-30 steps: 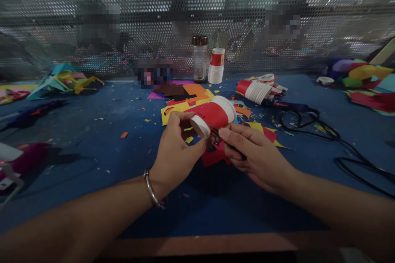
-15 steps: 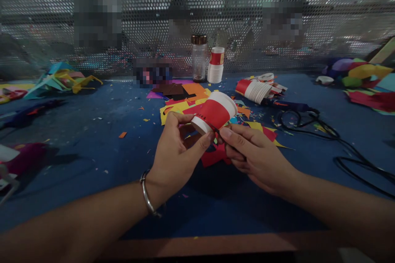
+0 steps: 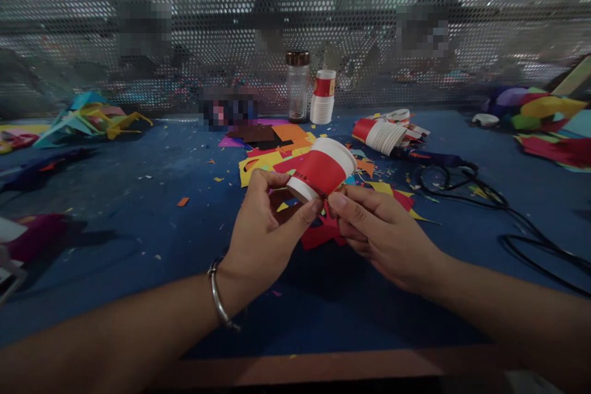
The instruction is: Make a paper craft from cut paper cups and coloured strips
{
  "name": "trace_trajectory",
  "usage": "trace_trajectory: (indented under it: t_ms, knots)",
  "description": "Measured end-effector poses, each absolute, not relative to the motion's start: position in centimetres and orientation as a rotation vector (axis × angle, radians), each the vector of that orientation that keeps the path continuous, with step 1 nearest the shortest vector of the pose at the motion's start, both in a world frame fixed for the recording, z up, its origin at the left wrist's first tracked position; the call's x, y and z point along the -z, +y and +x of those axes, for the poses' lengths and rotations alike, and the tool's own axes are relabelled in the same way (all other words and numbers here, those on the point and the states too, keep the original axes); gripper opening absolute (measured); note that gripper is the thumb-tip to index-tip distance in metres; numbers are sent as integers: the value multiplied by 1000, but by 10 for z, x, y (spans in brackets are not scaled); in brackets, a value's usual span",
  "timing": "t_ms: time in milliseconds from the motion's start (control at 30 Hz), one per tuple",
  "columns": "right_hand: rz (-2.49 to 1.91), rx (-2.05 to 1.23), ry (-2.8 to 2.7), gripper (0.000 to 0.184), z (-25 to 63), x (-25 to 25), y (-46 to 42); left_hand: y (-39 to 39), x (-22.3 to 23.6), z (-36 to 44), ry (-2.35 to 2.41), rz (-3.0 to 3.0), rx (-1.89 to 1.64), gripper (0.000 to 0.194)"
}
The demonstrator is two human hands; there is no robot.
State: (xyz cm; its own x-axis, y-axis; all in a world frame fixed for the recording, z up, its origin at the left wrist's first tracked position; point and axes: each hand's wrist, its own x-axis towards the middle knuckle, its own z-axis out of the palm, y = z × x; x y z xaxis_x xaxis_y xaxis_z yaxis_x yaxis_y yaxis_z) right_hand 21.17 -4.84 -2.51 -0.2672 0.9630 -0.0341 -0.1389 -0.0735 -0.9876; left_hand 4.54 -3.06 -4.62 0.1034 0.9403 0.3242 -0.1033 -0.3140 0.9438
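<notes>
From the head view: holding a paper cup (image 3: 323,169) above the middle of a blue desk (image 3: 351,320), tilted, wide white rim up toward the right, narrow white base down toward the left, red band between. Gripping it by the base with the left hand (image 3: 265,234), thumb and fingers apart and curled around it. With the right hand (image 3: 383,228), pinching thumb against forefinger just at the lower side of the cup, on what may be a thin dark tool (image 3: 325,196), mostly hidden there. Around the left wrist, a silver bracelet (image 3: 220,297). Below and behind the cup, red paper (image 3: 323,235), yellow paper (image 3: 249,177), orange paper (image 3: 294,137) and brown paper (image 3: 253,134), with small scraps strewn about. Farther back, a clear bottle (image 3: 298,91) with a dark lid, just beside an upside-down stack of cups (image 3: 323,101). To the right, another cup stack (image 3: 379,136) lying on its side, then a dark blue tool (image 3: 434,158) and a black cord (image 3: 492,196) looped on the desk. At the far left, a heap of blue and yellow paper (image 3: 95,117); at the far right, more colored paper (image 3: 556,151). Across the back, a perforated screen (image 3: 198,77).
</notes>
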Motion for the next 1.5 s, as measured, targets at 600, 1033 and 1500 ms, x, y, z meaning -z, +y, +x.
trace_trajectory:
  t_ms: [600, 1033, 1500]
  knots:
    - [-966, -1488, -1259, 42, 214, 27, -45, -29, 45, 48, 730, 1064, -1208, 38]
    - [-937, -1407, -1331, 38, 215, 30, -47, -27, 45, 48, 704, 1149, -1263, 40]
    - [-937, -1348, -1403, 41, 215, 32, -47, -26, 48, 44, 751, 1325, -1300, 46]
